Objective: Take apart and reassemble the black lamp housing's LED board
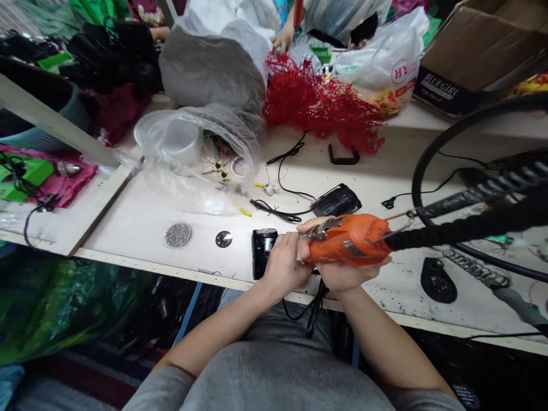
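My right hand [349, 277] grips an orange electric screwdriver [359, 237], which lies tilted across the bench with its cord end to the right. My left hand [286, 260] is closed around a black plastic housing [262, 251] at the bench's front edge; the fingers also meet the screwdriver's front end. The tip and its contact point are hidden by my hands. A black cord [317, 305] hangs below them over the edge. Just left are a small dial disc [223, 238] and a round dish of screws [177, 234]. Behind lies another black housing [337, 200] with a cable.
A clear plastic bag [192, 171] with wired parts lies at back left. Red netting [317, 97] covers the far middle, where another person's hand [282, 41] shows. A cardboard box [479, 51] stands at back right. A soldering iron [518, 305] and black hose [422, 165] occupy the right.
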Tool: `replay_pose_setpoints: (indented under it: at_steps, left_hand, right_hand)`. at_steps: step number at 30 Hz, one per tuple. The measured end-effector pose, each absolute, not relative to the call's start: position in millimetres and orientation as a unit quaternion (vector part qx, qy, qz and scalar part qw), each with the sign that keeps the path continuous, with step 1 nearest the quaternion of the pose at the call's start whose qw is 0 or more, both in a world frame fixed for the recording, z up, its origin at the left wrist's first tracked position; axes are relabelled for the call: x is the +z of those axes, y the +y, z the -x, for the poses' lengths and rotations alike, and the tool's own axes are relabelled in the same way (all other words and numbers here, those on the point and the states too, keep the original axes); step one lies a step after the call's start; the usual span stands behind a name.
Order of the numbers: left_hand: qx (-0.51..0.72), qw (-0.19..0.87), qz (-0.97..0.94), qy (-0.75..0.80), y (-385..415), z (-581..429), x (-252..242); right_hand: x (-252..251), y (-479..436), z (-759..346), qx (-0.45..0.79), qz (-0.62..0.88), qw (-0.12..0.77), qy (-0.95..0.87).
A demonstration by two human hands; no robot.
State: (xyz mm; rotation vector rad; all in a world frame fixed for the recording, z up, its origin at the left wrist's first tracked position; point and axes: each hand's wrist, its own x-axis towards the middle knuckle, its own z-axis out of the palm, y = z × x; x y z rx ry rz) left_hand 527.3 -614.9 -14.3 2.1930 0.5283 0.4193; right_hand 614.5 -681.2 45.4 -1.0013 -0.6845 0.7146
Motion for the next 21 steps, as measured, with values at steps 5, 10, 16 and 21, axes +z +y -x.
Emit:
replay_pose_setpoints:
  at_steps: [5, 10, 16, 21]
  left_hand:
    - [0.179, 0.420, -0.860, 0.226, -614, -527, -9]
    - [0.188, 0.413, -0.854, 0.256, -615, -525, -13]
    - [0.185, 0.417, -0.848, 0.269, -614, -524, -15]
    - [0.184, 0.413, -0.852, 0.263, -614, -524, -15]
  right_hand:
    - [55, -668, -620, 0.356, 0.427, 0.755, -0.349]
    - [53, -656, -626, 0.398, 0.445, 0.729, -0.336]
    - [49, -650, -626, 0.409, 0.430, 0.735, -0.327]
    - [46, -650, -629, 0.432, 0.432, 0.719, -0.330]
